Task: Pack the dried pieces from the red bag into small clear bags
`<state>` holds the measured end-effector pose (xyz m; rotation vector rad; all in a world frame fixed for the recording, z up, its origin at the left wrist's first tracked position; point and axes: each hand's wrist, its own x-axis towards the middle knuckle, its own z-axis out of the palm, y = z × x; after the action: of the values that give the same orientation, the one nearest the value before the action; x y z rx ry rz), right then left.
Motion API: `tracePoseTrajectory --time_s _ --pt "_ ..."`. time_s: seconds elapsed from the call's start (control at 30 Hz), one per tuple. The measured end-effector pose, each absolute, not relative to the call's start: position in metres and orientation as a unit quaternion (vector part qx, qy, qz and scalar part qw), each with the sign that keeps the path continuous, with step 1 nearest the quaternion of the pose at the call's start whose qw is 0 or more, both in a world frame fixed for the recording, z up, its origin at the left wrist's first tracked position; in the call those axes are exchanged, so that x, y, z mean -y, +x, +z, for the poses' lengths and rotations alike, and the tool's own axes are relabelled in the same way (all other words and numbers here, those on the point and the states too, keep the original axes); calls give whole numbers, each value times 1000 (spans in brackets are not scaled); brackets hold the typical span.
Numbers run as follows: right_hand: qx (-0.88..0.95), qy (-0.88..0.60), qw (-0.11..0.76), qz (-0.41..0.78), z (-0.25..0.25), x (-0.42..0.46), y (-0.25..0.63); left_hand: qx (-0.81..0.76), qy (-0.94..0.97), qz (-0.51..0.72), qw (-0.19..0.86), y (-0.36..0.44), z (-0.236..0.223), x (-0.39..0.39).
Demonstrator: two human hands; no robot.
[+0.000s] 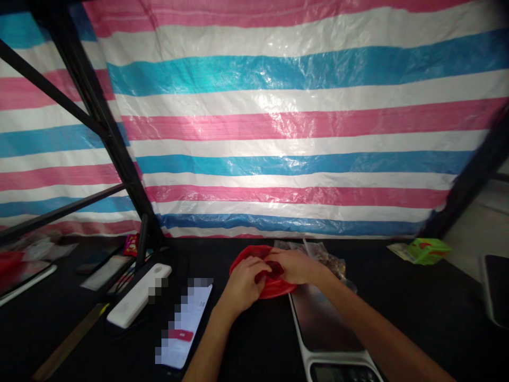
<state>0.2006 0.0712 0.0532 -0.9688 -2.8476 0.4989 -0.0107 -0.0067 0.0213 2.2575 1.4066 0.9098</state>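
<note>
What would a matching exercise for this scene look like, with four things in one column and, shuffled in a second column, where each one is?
Things:
1. Red plastic bag
2. Smartphone
3. Digital kitchen scale
4. Striped tarpaulin

Places:
A. Beneath the right forearm
B. Hanging behind the black table
C. Gripped by the left hand and right hand
D. Lying with its screen lit, left of the hands

Pairs: 1C, 2D, 3A, 4B

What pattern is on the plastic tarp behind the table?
Horizontal pink, white and blue stripes on the tarp, shown best in the head view.
</note>
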Motion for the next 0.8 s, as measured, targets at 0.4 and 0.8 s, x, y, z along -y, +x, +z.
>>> tracePoseTrajectory --time_s 0.4,0.8 --pt "931 -287 94 204 41 -91 192 -614 753 174 162 -34 20 13" --pt "809 -401 426 54 83 -56 275 -532 767 346 97 -8 34 14"
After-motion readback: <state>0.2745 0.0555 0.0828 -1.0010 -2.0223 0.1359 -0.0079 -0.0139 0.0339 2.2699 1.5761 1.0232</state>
